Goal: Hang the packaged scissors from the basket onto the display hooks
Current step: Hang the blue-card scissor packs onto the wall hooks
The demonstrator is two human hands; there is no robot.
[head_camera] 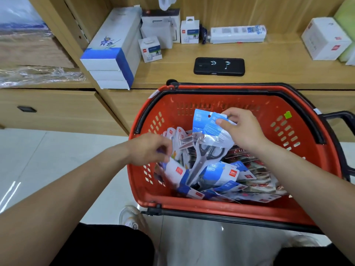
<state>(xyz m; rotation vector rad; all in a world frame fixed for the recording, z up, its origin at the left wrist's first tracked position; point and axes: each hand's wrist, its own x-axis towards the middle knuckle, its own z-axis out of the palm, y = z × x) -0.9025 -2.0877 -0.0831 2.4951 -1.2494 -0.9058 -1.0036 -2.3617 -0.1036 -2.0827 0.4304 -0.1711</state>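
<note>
Red square "deli" logos show on several packs in the pile; the blue header print is too small to read. The right hand reaches over the red basket, its grip clamped, thumb against fingers, on the header of one scissors pack raised above the pile. The left hand dips into the basket's left side with fingers curled; blur hides whether its grip holds a pack. Count: one basket, one raised pack holding one pair of scissors, loose packs too overlapped to count. One black phone lies on the wooden bench
</note>
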